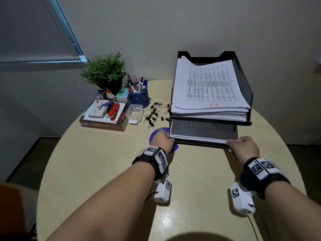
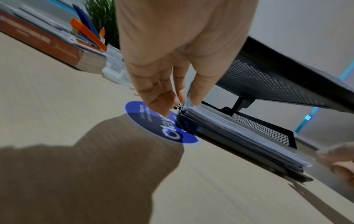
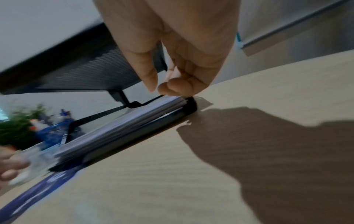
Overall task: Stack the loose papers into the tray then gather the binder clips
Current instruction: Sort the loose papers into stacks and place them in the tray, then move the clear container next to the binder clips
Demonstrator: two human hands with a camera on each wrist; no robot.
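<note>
Right now, both hands at near edge of lower tier of black mesh tray (image 1: 243, 80), squaring paper stack (image 1: 199, 136) already inside it. Left hand (image 1: 162, 140) at near-left corner of stack, thumb above and fingers alongside, pinching the corner per left wrist view (image 2: 184, 97). Right hand (image 1: 243, 147) at near-right corner, fingers curled, pinching top sheets (image 3: 172, 97). Stack lying flat, long edge running left-right along tray front, so a straight push away toward far wall seats it; hands evenly spread at both corners. Upper tier holding a thicker pile of printed sheets (image 1: 208, 84), slightly fanned. Judgement: paper step nearly done, clips next. Binder clips (image 1: 153, 113) scattered on table (image 1: 104, 162), just left of tray and far-left of left hand, so left hand nearer for gathering; clear plastic box (image 1: 134, 113) right beside them, maybe their container, cannot confirm. Purple round sticker (image 1: 156, 136) partly under left hand and tray corner. Hard to see: how deep stack sits in lower tier (shadowed by upper tier), exact clip count, right wrist view motion-blurred, fingertip contact under paper hidden.
</note>
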